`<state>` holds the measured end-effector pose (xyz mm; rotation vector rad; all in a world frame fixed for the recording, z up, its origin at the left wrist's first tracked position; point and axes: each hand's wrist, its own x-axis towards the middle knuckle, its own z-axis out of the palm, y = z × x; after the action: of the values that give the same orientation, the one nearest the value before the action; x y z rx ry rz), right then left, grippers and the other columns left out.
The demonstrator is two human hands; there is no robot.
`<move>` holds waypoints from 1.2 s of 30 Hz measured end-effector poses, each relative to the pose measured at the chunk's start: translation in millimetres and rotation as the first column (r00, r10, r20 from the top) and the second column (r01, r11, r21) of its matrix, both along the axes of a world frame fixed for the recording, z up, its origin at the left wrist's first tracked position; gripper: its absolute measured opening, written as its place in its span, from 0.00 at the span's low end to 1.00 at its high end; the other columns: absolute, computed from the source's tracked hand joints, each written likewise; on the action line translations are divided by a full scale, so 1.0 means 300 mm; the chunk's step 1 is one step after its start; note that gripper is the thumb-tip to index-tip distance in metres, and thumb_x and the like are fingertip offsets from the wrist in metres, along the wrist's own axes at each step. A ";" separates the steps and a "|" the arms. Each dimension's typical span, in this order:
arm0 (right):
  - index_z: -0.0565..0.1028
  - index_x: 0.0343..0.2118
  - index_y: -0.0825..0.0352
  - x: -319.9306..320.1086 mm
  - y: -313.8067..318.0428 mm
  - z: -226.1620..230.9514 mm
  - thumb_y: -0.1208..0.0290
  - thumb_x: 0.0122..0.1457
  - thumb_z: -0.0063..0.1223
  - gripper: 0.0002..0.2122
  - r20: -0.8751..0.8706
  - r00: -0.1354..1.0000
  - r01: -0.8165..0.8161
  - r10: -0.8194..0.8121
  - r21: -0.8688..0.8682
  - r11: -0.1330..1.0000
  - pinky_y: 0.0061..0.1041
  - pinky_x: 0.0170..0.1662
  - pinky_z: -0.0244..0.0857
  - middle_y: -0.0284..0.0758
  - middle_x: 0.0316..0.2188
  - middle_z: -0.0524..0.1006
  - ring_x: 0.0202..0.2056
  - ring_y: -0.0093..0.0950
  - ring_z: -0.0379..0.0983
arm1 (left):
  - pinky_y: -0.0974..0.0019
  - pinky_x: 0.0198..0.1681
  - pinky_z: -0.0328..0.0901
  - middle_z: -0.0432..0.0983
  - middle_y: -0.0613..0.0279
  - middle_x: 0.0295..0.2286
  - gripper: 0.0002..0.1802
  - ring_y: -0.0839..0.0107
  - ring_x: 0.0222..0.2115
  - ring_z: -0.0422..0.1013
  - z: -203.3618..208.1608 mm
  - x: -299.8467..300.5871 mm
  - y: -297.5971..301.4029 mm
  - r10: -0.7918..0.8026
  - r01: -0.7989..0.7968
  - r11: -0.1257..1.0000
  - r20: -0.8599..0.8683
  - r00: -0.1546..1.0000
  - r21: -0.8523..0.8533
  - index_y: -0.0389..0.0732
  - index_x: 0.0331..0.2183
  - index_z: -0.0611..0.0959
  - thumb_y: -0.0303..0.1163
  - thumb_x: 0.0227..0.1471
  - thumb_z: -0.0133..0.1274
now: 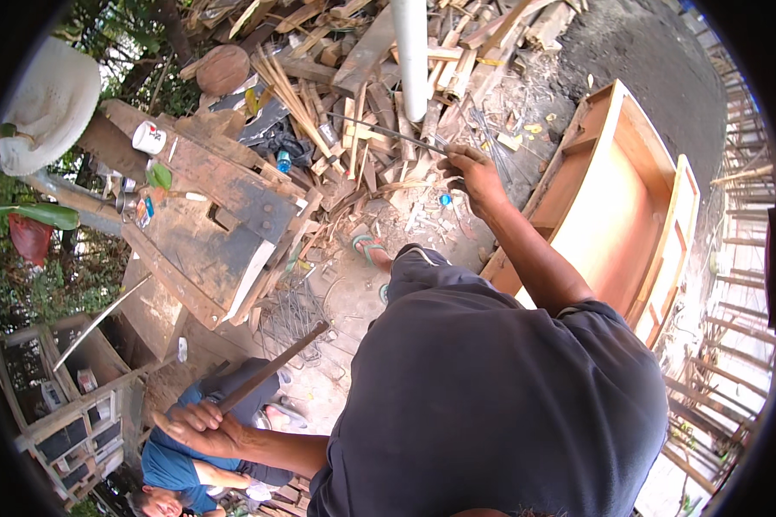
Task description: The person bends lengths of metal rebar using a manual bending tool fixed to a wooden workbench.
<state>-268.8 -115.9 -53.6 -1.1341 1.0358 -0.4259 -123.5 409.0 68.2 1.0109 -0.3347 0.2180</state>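
Observation:
My left hand is closed around one end of a straight brown bar, wood or rusty metal, I cannot tell which. Its free end points up and right over the ground. Farther off, my right hand pinches the end of a thin dark rod, which stretches leftward above a heap of scrap wood. Left of centre stands a worn wooden workbench with a dark patch on its top. Neither hand touches it. Loose thin wires lie on the ground by the bench.
A wooden cabinet frame lies at the right. A pale post rises from the scrap. A white cup sits on the bench. A person in a blue shirt is at lower left, near a shelf unit.

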 end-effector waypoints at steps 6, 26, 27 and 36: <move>0.81 0.38 0.67 -0.460 -0.113 -0.184 0.64 0.58 0.47 0.14 -0.538 0.826 -0.158 -0.170 -0.510 0.845 0.30 0.38 0.71 0.39 0.25 0.82 0.29 0.32 0.79 | 0.76 0.13 0.52 0.57 0.71 0.15 0.22 0.83 0.12 0.54 -0.157 -0.108 -0.187 0.125 -0.048 0.962 -0.274 0.953 0.270 0.34 0.55 0.69 0.33 0.63 0.50; 0.81 0.41 0.65 -0.848 -1.123 -0.904 0.61 0.60 0.45 0.16 -0.781 0.555 -0.060 -0.285 -0.380 0.923 0.37 0.46 0.69 0.44 0.33 0.81 0.39 0.44 0.78 | 0.74 0.19 0.52 0.55 0.72 0.14 0.09 0.81 0.14 0.52 -0.617 -0.240 -1.175 0.213 0.220 0.833 -0.661 0.720 0.507 0.35 0.40 0.79 0.27 0.58 0.51; 0.81 0.41 0.65 -0.817 -1.185 -0.939 0.62 0.60 0.45 0.16 -0.807 0.525 -0.120 -0.271 -0.385 0.915 0.37 0.47 0.69 0.45 0.34 0.81 0.39 0.44 0.78 | 0.74 0.19 0.52 0.55 0.72 0.14 0.08 0.81 0.14 0.52 -0.626 -0.247 -1.223 0.210 0.231 0.827 -0.664 0.718 0.512 0.35 0.39 0.79 0.27 0.58 0.51; 0.78 0.47 0.64 -0.396 -1.569 -1.236 0.61 0.57 0.50 0.18 -0.675 0.736 -0.291 -0.055 -0.388 0.875 0.34 0.48 0.69 0.42 0.36 0.82 0.43 0.41 0.77 | 0.75 0.20 0.52 0.56 0.74 0.15 0.08 0.82 0.15 0.51 -0.653 -0.283 -1.535 0.241 0.236 0.830 -0.706 0.666 0.506 0.37 0.35 0.79 0.32 0.60 0.52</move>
<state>-387.5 -586.5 -424.5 -1.8775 1.5232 -0.1464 -208.3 -51.5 -127.7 1.5997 0.4124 -0.3438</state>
